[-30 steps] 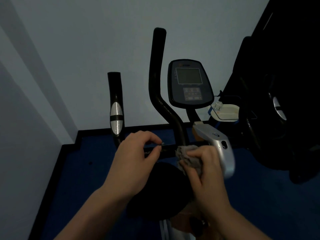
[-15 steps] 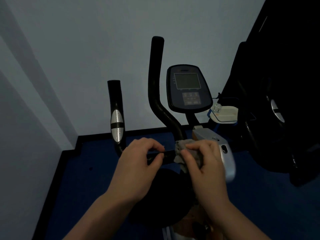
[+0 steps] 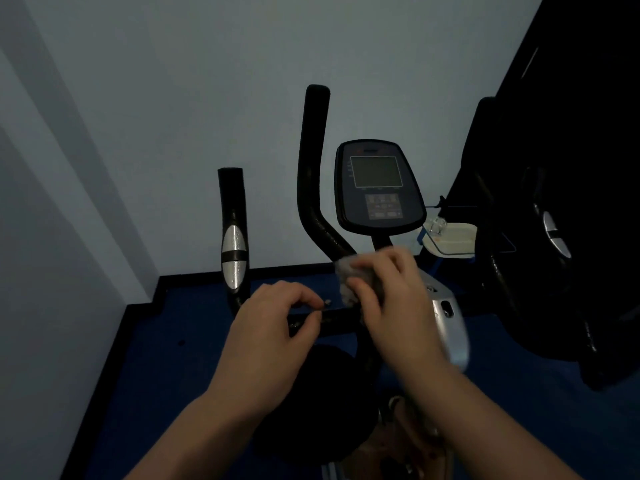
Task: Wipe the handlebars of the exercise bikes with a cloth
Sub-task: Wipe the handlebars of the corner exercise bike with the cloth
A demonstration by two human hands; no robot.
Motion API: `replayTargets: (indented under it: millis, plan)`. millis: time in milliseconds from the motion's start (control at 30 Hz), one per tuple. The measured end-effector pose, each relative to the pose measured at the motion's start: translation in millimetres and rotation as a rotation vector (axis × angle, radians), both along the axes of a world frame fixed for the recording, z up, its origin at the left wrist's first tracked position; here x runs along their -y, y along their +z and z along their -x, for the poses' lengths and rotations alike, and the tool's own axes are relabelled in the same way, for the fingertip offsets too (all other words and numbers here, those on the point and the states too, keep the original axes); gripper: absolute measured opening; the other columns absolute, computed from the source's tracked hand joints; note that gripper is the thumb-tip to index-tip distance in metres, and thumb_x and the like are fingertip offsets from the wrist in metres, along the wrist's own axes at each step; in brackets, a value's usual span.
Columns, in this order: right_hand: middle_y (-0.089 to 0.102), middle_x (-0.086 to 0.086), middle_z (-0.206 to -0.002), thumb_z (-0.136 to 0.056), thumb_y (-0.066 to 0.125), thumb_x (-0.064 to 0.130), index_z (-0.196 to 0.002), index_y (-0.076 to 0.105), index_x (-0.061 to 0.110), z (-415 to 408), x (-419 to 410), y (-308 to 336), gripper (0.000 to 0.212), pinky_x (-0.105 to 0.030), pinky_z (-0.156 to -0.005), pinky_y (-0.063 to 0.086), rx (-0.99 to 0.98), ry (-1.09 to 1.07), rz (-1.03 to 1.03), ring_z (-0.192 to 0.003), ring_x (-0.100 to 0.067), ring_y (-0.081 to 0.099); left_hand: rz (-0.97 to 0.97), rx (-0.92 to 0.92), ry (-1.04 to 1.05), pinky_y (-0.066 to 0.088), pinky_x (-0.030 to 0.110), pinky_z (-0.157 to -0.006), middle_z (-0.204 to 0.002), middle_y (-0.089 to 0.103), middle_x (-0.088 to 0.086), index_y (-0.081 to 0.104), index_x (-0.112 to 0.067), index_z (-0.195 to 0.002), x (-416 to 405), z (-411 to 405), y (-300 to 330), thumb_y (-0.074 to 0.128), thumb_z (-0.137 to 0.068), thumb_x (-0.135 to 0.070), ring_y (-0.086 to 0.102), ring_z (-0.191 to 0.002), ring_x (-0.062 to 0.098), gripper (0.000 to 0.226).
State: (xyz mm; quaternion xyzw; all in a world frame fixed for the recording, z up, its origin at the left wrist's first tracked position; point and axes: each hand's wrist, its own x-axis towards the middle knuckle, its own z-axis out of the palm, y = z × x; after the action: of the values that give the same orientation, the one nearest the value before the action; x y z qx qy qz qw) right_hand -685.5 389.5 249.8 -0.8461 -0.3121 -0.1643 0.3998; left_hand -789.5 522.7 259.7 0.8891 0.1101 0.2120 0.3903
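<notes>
An exercise bike stands in front of me with a tall black curved handlebar (image 3: pixel 311 188) and a shorter black grip with silver sensor pads (image 3: pixel 233 244) to its left. A black horizontal bar (image 3: pixel 337 320) joins them low down. My right hand (image 3: pixel 391 299) presses a grey cloth (image 3: pixel 348 271) against the base of the tall handlebar, where it meets the horizontal bar. My left hand (image 3: pixel 273 327) pinches the horizontal bar by a small knob, thumb under and fingers over. The right hand looks motion-blurred.
The bike's console (image 3: pixel 377 185) with a dark screen sits behind my right hand, above a silver frame cover (image 3: pixel 446 317). A second dark machine (image 3: pixel 554 237) fills the right side. A white tray (image 3: pixel 450 239) is behind. Pale walls (image 3: pixel 138 98) meet blue flooring (image 3: pixel 149 358).
My right hand has slid the cloth up from the horizontal bar to the base of the tall handlebar. My left hand keeps its pinch on the bar.
</notes>
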Motion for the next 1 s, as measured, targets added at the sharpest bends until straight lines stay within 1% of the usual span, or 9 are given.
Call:
replayTargets:
  millis: [100,267,333,433,500,600,667,833,1000]
  plan:
    - [0.049,0.006,-0.107,-0.087,0.065,0.016,-0.103,0.062,0.023,-18.9,-8.3,9.0,0.018,-0.027,-0.075,0.050,0.013,0.055,0.002,-0.091,-0.006,0.053,-0.044,0.025,0.017,0.039,0.013,-0.077,-0.090,0.056,-0.024,0.063,-0.035,-0.094,4.1,1.7,0.8,0.064,-0.085,-0.024,0.050,-0.095,-0.003,0.013]
    - [0.047,0.014,-0.105,-0.085,0.067,0.014,-0.103,0.059,0.030,0.1,18.0,-5.7,0.025,-0.007,-0.075,0.042,-0.015,0.090,-0.004,-0.094,0.002,0.051,-0.048,0.233,0.132,0.040,0.010,-0.083,-0.091,0.059,-0.023,0.063,-0.030,-0.090,-17.9,0.3,7.2,0.061,-0.084,-0.022,0.055,-0.093,-0.002,0.011]
    - [0.049,0.011,-0.104,-0.085,0.068,0.014,-0.101,0.061,0.025,-11.5,5.5,0.9,0.021,-0.012,-0.072,0.044,0.055,0.092,0.049,-0.088,-0.001,0.051,-0.094,0.309,0.201,0.034,0.004,-0.086,-0.095,0.060,-0.018,0.063,-0.028,-0.093,-42.6,-12.1,19.1,0.057,-0.083,-0.016,0.053,-0.093,-0.001,0.016]
    - [0.052,0.004,-0.104,-0.086,0.067,0.016,-0.100,0.062,0.019,-41.4,-33.5,22.8,0.016,-0.022,-0.073,0.047,0.150,0.144,0.130,-0.090,-0.008,0.052,-0.212,0.341,0.231,0.023,0.001,-0.097,-0.121,0.057,-0.003,0.065,-0.015,-0.107,-80.2,-43.0,37.6,0.057,-0.087,-0.007,0.046,-0.114,0.005,0.023]
    - [0.052,0.006,-0.106,-0.087,0.065,0.017,-0.101,0.061,0.020,-51.1,-47.0,31.0,0.014,-0.022,-0.075,0.047,0.116,0.181,0.117,-0.093,-0.008,0.052,-0.237,0.283,0.204,0.020,0.007,-0.106,-0.137,0.049,0.000,0.059,-0.014,-0.122,-95.0,-61.0,42.5,0.057,-0.089,-0.008,0.038,-0.127,0.008,0.033]
    - [0.049,0.015,-0.106,-0.087,0.065,0.015,-0.102,0.060,0.026,-42.9,-33.9,22.8,0.020,-0.013,-0.078,0.043,0.029,0.193,0.076,-0.096,0.000,0.050,-0.243,0.147,0.159,0.017,0.024,-0.115,-0.150,0.037,0.001,0.044,-0.014,-0.140,-103.0,-72.4,34.8,0.053,-0.094,-0.017,0.028,-0.140,0.014,0.046]
    - [0.048,0.017,-0.105,-0.085,0.067,0.013,-0.101,0.060,0.028,-33.8,-24.1,15.4,0.023,-0.015,-0.080,0.044,0.039,0.181,0.051,-0.098,-0.003,0.051,-0.263,0.112,0.147,0.014,0.022,-0.114,-0.152,0.035,-0.001,0.040,-0.013,-0.142,-105.8,-73.5,27.7,0.052,-0.095,-0.020,0.024,-0.142,0.012,0.049]
    - [0.053,0.008,-0.104,-0.086,0.066,0.015,-0.100,0.062,0.020,-58.6,-69.9,38.6,0.015,-0.021,-0.076,0.046,0.098,0.153,0.073,-0.092,-0.005,0.053,-0.287,0.158,0.191,0.022,0.017,-0.104,-0.143,0.044,-0.002,0.049,-0.012,-0.136,-108.7,-79.4,28.5,0.054,-0.093,-0.020,0.032,-0.134,0.008,0.044]
    - [0.053,0.012,-0.102,-0.086,0.067,0.017,-0.099,0.062,0.024,-56.1,-72.0,39.9,0.016,-0.005,-0.073,0.039,0.035,0.113,0.004,-0.089,0.002,0.052,-0.275,0.200,0.181,0.025,0.019,-0.103,-0.140,0.046,-0.002,0.051,-0.013,-0.134,-110.1,-79.2,24.3,0.054,-0.092,-0.018,0.034,-0.130,0.006,0.042]
